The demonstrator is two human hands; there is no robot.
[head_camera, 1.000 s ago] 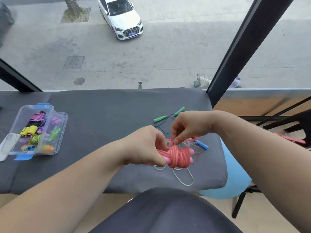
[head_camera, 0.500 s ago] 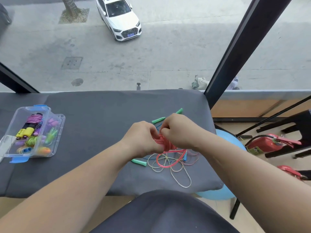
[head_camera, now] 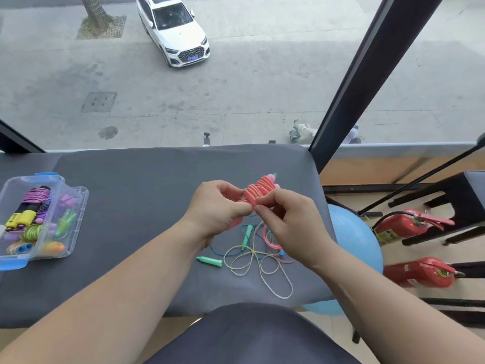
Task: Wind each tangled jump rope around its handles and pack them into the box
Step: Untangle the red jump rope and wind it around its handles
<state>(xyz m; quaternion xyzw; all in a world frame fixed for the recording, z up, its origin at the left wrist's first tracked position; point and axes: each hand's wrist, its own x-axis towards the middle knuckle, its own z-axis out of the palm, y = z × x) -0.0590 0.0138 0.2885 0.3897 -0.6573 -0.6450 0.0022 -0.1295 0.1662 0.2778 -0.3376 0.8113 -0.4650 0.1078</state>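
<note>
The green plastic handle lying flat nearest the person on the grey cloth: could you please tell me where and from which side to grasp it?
Probably pinch the green plastic handle across its middle, coming from above. It lies flat and crosswise on the grey cloth, narrow tip leftward, so its long sides are free; the tangled pastel cords crowd its right end.

Two hands, the left hand (head_camera: 215, 206) and the right hand (head_camera: 291, 224), held one wound pink jump rope (head_camera: 258, 191). One worktop (head_camera: 136, 195) carried two green handles (head_camera: 209, 261) and one clear box (head_camera: 82, 195). Beyond were two red fire extinguishers (head_camera: 404, 227), one blue ball (head_camera: 351, 237) and one white car (head_camera: 175, 32).
</note>
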